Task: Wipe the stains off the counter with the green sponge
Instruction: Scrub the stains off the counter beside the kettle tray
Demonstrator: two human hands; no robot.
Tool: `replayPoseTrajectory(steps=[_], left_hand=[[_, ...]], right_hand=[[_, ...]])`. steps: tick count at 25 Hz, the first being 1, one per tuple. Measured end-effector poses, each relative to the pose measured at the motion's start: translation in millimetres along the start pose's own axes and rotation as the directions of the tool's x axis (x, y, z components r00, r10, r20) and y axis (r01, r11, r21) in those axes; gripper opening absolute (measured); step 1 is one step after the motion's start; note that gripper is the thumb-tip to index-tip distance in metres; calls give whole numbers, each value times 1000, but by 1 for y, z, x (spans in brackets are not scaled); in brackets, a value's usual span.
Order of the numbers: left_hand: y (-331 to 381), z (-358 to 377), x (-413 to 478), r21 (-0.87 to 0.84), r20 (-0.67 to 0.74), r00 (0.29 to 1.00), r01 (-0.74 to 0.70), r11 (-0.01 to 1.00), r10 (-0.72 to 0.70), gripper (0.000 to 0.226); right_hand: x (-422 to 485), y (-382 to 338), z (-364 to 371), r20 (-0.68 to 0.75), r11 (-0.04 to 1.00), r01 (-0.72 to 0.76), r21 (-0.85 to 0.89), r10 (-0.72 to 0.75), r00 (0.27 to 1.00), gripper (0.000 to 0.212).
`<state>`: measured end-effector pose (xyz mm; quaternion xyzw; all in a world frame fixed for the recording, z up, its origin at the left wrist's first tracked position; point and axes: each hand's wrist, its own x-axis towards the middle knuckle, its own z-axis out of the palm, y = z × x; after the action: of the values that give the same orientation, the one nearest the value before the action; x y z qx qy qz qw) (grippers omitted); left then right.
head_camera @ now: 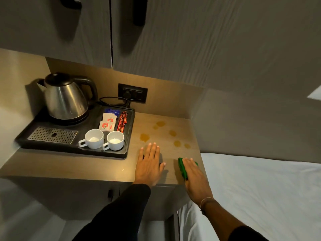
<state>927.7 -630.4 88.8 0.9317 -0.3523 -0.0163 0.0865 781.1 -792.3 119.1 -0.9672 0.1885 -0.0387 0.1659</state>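
Note:
Several orange-brown stains (145, 137) dot the right part of the wooden counter (69, 164), spread from the tray's edge toward the right end. My right hand (194, 174) lies on the green sponge (182, 168) near the counter's front right corner, fingers wrapped over it; only the sponge's left edge and a tip show. The sponge sits in front of the stains, apart from them. My left hand (149, 164) rests flat on the counter with fingers spread, just in front of the nearest stain, holding nothing.
A black tray (128, 129) on the counter's left holds a steel kettle (65, 98), two white cups (94, 138), sachets and a drip grate. A wall socket (132, 93) with cord is behind. Cabinet doors hang overhead. A white bed (260, 188) adjoins the counter's right side.

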Motion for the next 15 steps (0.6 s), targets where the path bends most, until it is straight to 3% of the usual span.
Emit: replayPoseTrajectory(steps=[4, 8, 11, 15], left_hand=[[1, 20, 19, -78, 49, 999, -10, 997, 14, 83], [1, 33, 15, -112, 27, 1000, -10, 994, 13, 86], [1, 35, 15, -112, -4, 1000, -6, 994, 6, 82], [-2, 43, 14, -139, -66, 998, 2, 990, -11, 80]], right_hand=[[38, 12, 4, 22, 998, -40, -44, 41, 999, 59], [53, 21, 18, 68, 988, 113, -108, -106, 992, 72], [48, 18, 26, 58, 985, 145, -96, -140, 988, 79], [34, 48, 18, 56, 971, 236, -42, -234, 971, 76]])
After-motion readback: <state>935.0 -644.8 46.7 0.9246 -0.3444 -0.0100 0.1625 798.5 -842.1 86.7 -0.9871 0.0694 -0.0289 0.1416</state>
